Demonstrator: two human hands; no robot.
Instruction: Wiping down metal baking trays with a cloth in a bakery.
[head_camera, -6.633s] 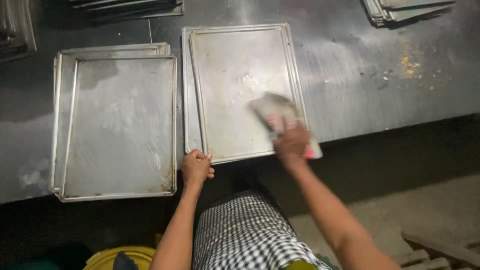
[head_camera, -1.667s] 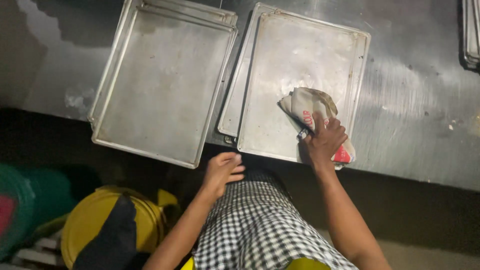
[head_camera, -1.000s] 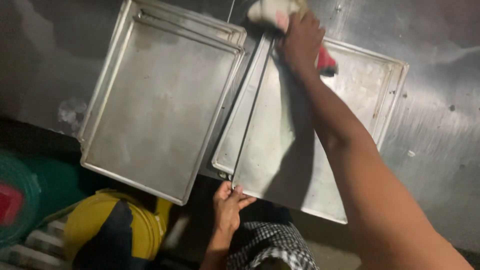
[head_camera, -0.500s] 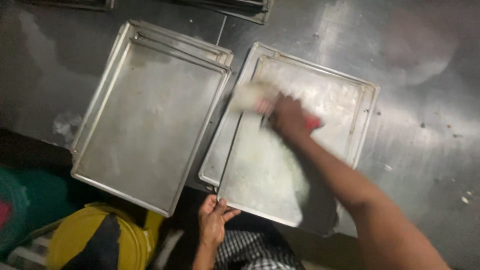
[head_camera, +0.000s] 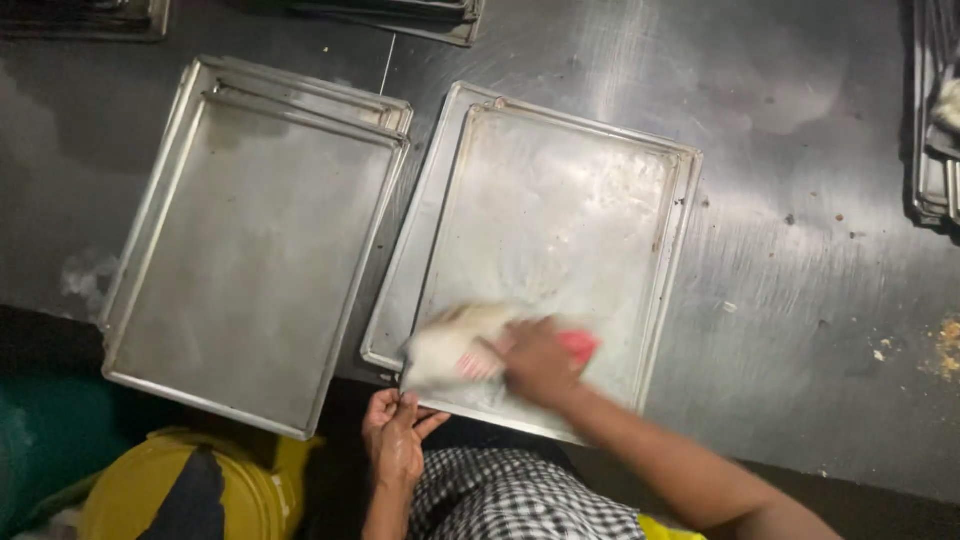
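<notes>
At the lower centre of the frame, a pale cloth with a red patch (head_camera: 470, 345) lies pressed on the near end of a metal baking tray (head_camera: 560, 210), blurred by motion, with the right hand (head_camera: 540, 362) on top of it and closed over its right part, fingers bent around the fabric. The left hand (head_camera: 396, 435) sits just below and to the left of the cloth, fingertips touching the tray's near rim at its lower left corner; whether it grips that rim or only rests against it cannot be told. The tray lies on a second one like it, on a scuffed steel table (head_camera: 800, 280). Just beside it, in the left half of the frame, is a stack of similar trays (head_camera: 250, 250). More trays line the top edge (head_camera: 400, 10) and the right edge (head_camera: 935, 110). Below the table edge, at lower left, stands a yellow bucket (head_camera: 250, 495), and a black-and-white checked garment (head_camera: 520, 505) shows at bottom centre.
</notes>
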